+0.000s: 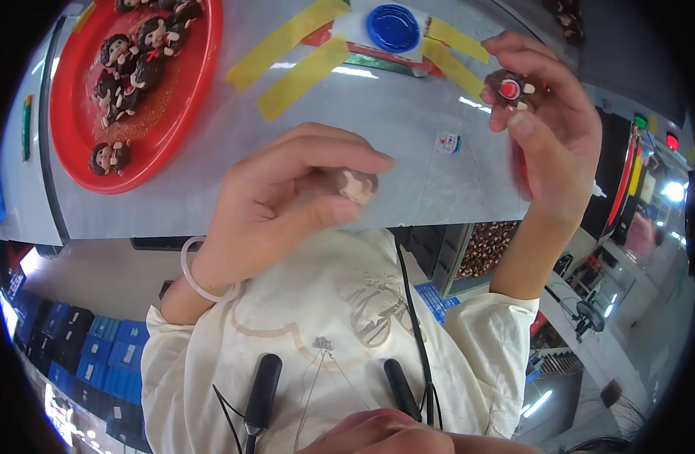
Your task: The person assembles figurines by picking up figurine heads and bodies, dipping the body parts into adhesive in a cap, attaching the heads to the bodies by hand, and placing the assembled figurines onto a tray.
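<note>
My left hand (268, 200) pinches a small doll figurine (358, 186) between thumb and fingers, low over the near part of the table; its brown and pale sides show, slightly blurred. Farther right and higher, my right hand (555, 125) grips a second figurine (509, 91) by its edges. That one is dark brown with a round red-and-white part facing up and small pale limbs. At the left, a red oval tray (189, 113) bears several like figurines with brown hair and pale faces, some heaped and one lying apart near the rim.
A blue round lid or dish (393, 29) sits on a white pad at the far middle, held by yellow tape strips (302, 76). A small printed packet (448, 142) lies on the grey table (408, 178). Below the table edge, a bin holds many brown pieces (486, 248).
</note>
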Motion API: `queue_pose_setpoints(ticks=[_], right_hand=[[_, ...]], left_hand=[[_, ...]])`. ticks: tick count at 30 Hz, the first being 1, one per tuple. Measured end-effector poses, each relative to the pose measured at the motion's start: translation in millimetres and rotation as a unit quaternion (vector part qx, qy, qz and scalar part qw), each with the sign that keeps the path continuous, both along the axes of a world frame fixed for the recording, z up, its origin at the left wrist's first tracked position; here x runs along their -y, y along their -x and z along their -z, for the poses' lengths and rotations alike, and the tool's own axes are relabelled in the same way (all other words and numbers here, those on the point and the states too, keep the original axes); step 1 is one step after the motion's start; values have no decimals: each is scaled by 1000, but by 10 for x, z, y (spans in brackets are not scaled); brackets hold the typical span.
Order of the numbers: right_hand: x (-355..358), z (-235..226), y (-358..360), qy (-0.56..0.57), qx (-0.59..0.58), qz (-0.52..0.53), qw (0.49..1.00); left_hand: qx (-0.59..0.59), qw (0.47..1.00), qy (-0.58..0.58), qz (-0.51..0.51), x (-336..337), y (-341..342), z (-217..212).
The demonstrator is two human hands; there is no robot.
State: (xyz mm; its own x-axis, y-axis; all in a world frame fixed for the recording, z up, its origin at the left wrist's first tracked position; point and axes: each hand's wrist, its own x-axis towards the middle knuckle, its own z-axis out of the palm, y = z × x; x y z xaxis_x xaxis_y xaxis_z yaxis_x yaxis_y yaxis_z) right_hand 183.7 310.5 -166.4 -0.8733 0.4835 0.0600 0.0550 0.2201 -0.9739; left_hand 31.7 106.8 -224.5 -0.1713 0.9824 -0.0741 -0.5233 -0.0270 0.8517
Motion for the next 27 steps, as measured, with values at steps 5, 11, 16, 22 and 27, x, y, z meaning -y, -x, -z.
queue_pose_setpoints(ticks=[5,11,16,22,27], right_hand=[[-16,122,325,-105,59,21,993],[-82,52,451,-118,61,-33,991],[-76,39,500,-292,101,-38,950],[-11,64,687,-447,143,-58,881],[23,37,808,-587,122,-108,793]], left_hand=[[-59,998,-31,-1,49,28,103],[-92,994,-30,42,6,86,17],[-113,992,-47,35,-14,72,26],[-106,993,-48,33,-4,66,68],[-108,992,-47,34,2,64,56]])
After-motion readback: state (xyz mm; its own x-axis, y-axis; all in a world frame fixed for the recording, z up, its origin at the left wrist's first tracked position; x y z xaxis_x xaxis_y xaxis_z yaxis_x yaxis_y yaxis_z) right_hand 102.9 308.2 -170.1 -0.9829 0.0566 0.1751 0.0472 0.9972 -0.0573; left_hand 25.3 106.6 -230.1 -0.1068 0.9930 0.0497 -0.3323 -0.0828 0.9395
